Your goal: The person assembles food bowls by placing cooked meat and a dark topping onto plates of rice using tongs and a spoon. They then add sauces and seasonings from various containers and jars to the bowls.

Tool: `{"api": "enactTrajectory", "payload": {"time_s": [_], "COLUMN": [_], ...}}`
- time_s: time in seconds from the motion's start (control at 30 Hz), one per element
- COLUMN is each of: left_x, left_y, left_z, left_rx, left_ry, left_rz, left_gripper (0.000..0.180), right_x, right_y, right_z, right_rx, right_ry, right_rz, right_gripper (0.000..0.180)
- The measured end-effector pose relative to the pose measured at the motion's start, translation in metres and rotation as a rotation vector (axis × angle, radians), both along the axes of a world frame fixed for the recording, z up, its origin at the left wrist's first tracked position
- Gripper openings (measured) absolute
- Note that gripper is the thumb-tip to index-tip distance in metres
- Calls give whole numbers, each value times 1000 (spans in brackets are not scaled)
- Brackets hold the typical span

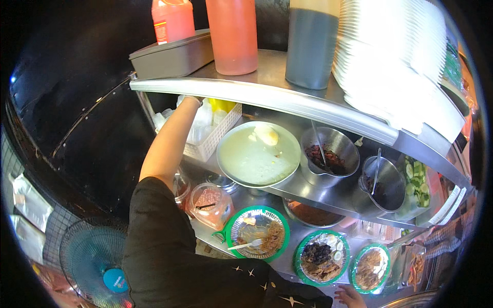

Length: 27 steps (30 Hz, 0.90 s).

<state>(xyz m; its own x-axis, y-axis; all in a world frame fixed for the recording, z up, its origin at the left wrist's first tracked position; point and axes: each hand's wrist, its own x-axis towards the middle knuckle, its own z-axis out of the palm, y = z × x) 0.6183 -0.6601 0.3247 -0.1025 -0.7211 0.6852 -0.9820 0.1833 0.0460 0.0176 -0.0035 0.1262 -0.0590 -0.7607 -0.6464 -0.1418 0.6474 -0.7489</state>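
Basket point(220, 134) near our left hand point(191, 99), whose grip we cannot tell, could nudge the tray point(257, 163) rightward if our forearm point(165, 146) snags it, while our right hand point(351, 296) looks released.

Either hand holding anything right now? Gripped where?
Left hand: can't tell; it's mostly hidden behind the shelf edge, at the white basket. Right hand: loosely open, nothing visibly held.
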Motion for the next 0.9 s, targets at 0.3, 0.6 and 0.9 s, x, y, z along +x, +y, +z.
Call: {"api": "enactTrajectory", "payload": {"time_s": [0.3, 0.6, 0.9], "left_x": [17, -108, -296], "left_y": [10, 262, 460], "left_z": [-4, -17, -133], "left_rx": [-185, 407, 1457], "left_ry": [558, 1949, 2212], "left_rz": [-24, -957, -970], "left_gripper": [19, 32, 35], "right_x": [18, 66, 175], "right_y": [-26, -104, -166], "right_z": [36, 110, 72], "right_rx": [-119, -615, -1143], "right_ry": [105, 254, -27], "right_rz": [17, 331, 179], "right_gripper": [48, 54, 77]}}
